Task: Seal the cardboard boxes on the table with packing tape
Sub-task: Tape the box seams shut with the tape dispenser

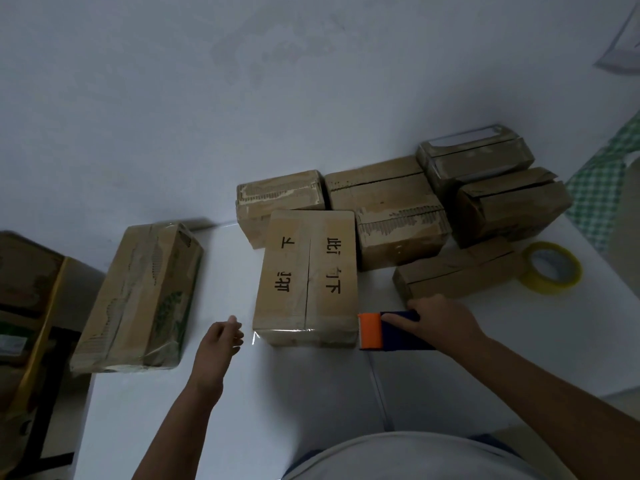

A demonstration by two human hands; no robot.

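1. White table [207, 393] surface is seen beneath everything, with a pale wall behind it.
2. Just right of the printed box [306, 278], the tape dispenser [388, 330] is gripped by the right hand [440, 320], fingers wrapped round its dark body, its orange roller touching the box's near right corner.
3. Just left of that box's near corner, the left hand [221, 337] is held with fingers loosely curled; whether the clear tape end [256, 339] is pinched cannot be told.
4. Clear tape is laid along the box's near edge.
5. Left of the box, well apart, a taped box [138, 299] is lain.
6. Behind and right of it, several boxes [398, 216] are clustered, with a yellow tape roll [550, 271] beside them.
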